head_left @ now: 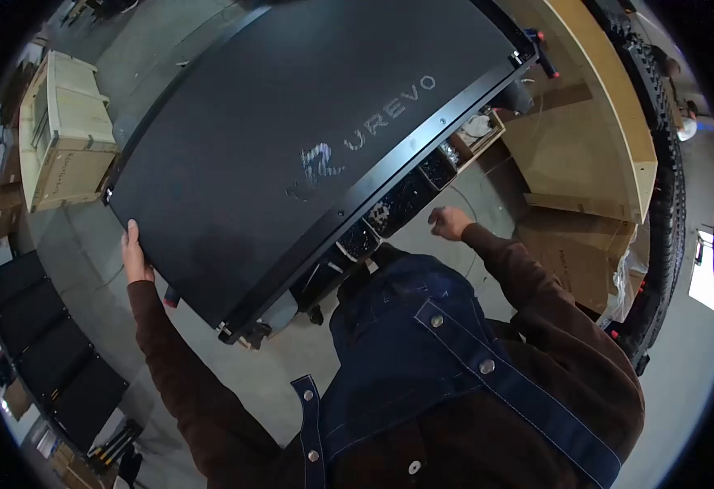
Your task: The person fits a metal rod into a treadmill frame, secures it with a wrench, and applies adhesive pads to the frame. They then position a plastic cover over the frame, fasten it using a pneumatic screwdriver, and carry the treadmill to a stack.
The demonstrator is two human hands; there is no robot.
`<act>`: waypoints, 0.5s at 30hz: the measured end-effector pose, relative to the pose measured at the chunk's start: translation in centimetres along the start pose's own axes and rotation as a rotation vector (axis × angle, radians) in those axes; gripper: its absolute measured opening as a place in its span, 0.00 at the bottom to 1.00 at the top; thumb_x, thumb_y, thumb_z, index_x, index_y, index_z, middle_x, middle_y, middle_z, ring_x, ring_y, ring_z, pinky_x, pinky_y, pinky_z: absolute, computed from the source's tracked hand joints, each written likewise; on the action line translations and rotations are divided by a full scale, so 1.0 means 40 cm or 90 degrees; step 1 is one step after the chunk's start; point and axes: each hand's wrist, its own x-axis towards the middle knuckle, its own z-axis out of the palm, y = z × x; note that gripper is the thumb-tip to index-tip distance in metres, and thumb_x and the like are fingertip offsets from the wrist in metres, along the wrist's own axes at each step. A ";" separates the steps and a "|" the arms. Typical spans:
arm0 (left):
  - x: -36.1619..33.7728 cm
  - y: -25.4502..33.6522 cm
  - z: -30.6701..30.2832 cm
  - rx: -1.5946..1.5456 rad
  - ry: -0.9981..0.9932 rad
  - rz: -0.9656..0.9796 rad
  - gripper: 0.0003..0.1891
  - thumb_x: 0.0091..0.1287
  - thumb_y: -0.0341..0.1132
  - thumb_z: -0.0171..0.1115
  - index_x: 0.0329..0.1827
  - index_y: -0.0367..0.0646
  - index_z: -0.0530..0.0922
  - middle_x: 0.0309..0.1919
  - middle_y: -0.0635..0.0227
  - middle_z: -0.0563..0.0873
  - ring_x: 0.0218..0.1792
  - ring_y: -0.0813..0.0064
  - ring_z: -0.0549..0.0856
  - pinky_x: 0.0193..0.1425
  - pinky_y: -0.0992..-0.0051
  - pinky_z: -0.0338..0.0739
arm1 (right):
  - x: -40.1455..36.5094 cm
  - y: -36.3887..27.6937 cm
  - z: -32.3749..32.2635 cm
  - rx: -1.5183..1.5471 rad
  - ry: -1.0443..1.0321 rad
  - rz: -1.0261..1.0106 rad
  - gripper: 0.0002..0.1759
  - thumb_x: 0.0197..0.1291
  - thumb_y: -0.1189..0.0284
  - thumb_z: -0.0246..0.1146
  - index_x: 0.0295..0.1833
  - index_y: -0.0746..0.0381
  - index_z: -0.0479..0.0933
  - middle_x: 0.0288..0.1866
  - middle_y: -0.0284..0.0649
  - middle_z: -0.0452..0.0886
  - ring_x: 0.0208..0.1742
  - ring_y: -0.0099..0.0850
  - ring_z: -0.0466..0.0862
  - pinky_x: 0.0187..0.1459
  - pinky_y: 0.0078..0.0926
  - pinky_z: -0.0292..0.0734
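A large black panel (pixel 234 163) with "UREVO" lettering and a metal rail (pixel 406 152) along its near side spans the upper middle. At the panel's left end my left hand (pixel 135 255) rests against the edge, thumb on top, its other fingers mostly hidden. My right hand (pixel 450 222) is off the panel, in the air beside the parts bins, with its fingers curled; whatever it may hold is too small to tell. Black bins (pixel 402 204) of small parts sit below the rail, and a wooden tray (pixel 487 147) holds a white bundle.
A wooden crate (pixel 71 138) stands at the left. Black panels (pixel 55 342) lie in a row at the lower left. On the right are a long wooden box (pixel 589 147), a cardboard box (pixel 573 257) and a black belt-like strip (pixel 668 204). Grey floor lies around.
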 end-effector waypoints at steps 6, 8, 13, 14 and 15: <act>-0.235 -0.229 0.336 0.034 0.041 0.039 0.43 0.70 0.45 0.69 0.78 0.30 0.56 0.69 0.50 0.74 0.64 0.64 0.78 0.65 0.68 0.74 | 0.044 0.000 -0.144 -0.014 -0.132 -0.232 0.12 0.67 0.71 0.56 0.49 0.65 0.79 0.25 0.43 0.84 0.23 0.35 0.86 0.30 0.36 0.82; -0.320 -0.311 0.324 0.053 0.087 0.021 0.42 0.71 0.43 0.68 0.78 0.29 0.57 0.68 0.51 0.75 0.64 0.65 0.78 0.65 0.69 0.74 | 0.063 -0.088 -0.056 0.025 -0.225 -0.225 0.12 0.67 0.69 0.58 0.51 0.64 0.78 0.28 0.44 0.84 0.27 0.37 0.87 0.33 0.37 0.83; -0.625 -0.416 0.346 0.069 0.120 0.092 0.29 0.74 0.35 0.63 0.75 0.34 0.66 0.68 0.54 0.77 0.65 0.69 0.78 0.65 0.71 0.74 | 0.197 -0.174 0.238 -0.078 -0.210 -0.341 0.18 0.66 0.64 0.61 0.58 0.59 0.76 0.48 0.56 0.85 0.53 0.54 0.84 0.54 0.49 0.79; -0.691 -0.436 0.342 0.105 0.170 0.086 0.28 0.74 0.33 0.63 0.74 0.33 0.67 0.68 0.53 0.77 0.66 0.69 0.77 0.67 0.70 0.74 | 0.235 -0.164 0.325 -0.067 -0.175 -0.326 0.20 0.65 0.64 0.62 0.60 0.59 0.75 0.49 0.56 0.85 0.52 0.54 0.85 0.54 0.49 0.79; -0.752 -0.434 0.359 0.136 0.225 0.145 0.26 0.74 0.34 0.63 0.72 0.31 0.69 0.66 0.53 0.79 0.66 0.69 0.78 0.68 0.71 0.73 | 0.263 -0.170 0.378 -0.058 -0.134 -0.311 0.22 0.65 0.64 0.63 0.63 0.58 0.74 0.49 0.56 0.85 0.52 0.54 0.85 0.53 0.49 0.80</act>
